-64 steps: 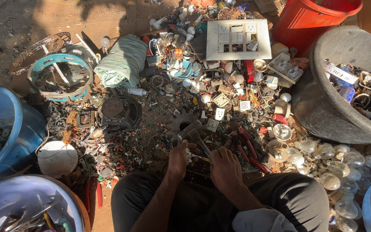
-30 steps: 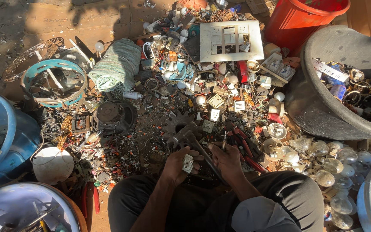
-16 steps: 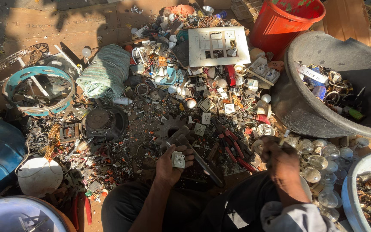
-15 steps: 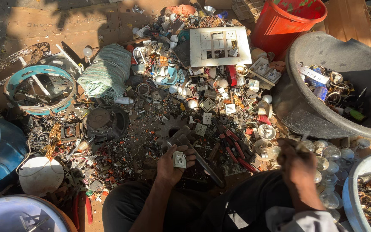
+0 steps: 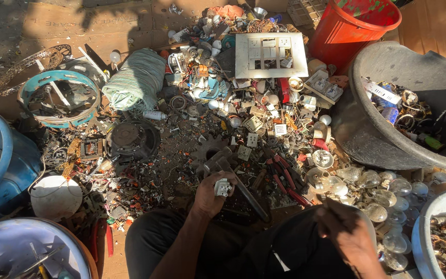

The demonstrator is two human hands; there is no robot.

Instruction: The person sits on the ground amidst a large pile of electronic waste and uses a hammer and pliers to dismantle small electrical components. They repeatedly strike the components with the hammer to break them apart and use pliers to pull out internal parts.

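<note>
A small white electrical socket [image 5: 222,187] is pinched in the fingers of the left hand [image 5: 211,192], held just above the lap at the near edge of the scrap heap. The right hand [image 5: 348,231] is seen lower right, over the knee, its fingers curled; whether anything is held in it cannot be told. The socket thus lies well to the left of the right hand, apart from it. Just beyond the socket a hammer [image 5: 236,178] is laid, its handle running diagonally toward the right knee. Red-handled pliers [image 5: 284,174] rest beside it. Clear glass bulbs [image 5: 370,188] are heaped near the right hand, below a grey basin [image 5: 372,150].
</note>
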